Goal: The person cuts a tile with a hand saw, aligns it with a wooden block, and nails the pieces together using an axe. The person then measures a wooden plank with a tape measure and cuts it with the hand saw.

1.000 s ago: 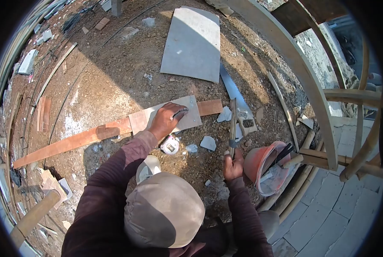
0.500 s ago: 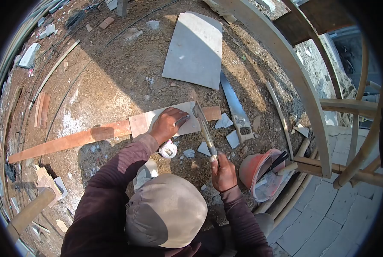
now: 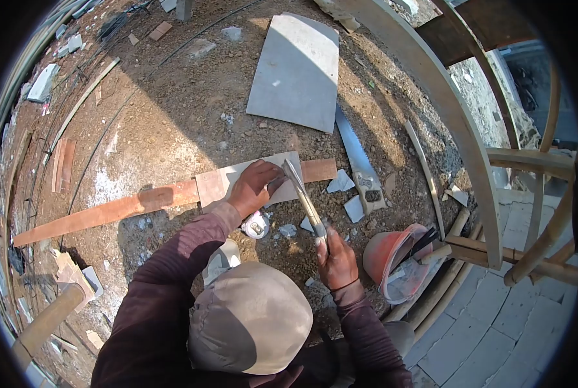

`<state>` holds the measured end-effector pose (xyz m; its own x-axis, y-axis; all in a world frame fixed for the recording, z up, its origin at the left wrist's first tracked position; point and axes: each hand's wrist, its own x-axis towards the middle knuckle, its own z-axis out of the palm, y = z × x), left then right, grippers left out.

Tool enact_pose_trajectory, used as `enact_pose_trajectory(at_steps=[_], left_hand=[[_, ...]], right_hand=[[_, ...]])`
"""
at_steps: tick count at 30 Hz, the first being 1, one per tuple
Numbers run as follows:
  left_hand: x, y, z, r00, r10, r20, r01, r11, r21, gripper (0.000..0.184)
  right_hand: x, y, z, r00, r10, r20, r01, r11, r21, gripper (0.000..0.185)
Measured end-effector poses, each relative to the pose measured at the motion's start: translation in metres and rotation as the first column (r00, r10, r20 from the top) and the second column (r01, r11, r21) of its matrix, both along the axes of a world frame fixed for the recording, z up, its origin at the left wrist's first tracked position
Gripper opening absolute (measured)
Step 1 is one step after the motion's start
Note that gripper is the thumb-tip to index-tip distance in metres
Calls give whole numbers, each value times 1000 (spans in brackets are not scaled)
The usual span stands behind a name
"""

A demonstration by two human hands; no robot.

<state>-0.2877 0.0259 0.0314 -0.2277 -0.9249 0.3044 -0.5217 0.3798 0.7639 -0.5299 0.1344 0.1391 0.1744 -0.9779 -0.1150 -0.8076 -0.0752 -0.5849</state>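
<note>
My left hand [image 3: 254, 186] rests on a pale flat board [image 3: 288, 195], with thumb and fingers pinched around what looks like a nail, now hidden by the hammer head. The board lies across a long reddish wooden plank [image 3: 121, 205] on the ground. My right hand [image 3: 338, 260] is closed round the handle of a hammer [image 3: 306, 205]. Its head is right at my left fingertips, over the board. A white tape measure [image 3: 256, 225] lies just below my left wrist.
A handsaw [image 3: 355, 152] lies right of the board, near broken tile pieces [image 3: 353, 208]. A red bucket [image 3: 383, 258] with tools stands beside my right hand. A large grey sheet [image 3: 295, 74] lies ahead. Wooden framing [image 3: 457, 110] rises on the right. A beige cap [image 3: 250, 317] fills the lower middle.
The hammer head has swung down and left onto the spot at my left fingertips, covering the small metal tip seen there before. My left hand stays on the board.
</note>
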Motion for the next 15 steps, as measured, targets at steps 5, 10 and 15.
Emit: enact_pose_trajectory(at_steps=[5,10,15], left_hand=[[-1,-1,0,999,-28,22,26,996,91,25],[29,2,11,943,123,309,-109,992,-61,51],[54,-26,1,878,-3,479,-126,963,237,51]], right_hand=[[-4,3,3,997,-53,55,51,998,34,21],[-26,14,23,970,-209,125,193,973,130,21],[-41,14,26,917,-323,236,303,946,117,22]])
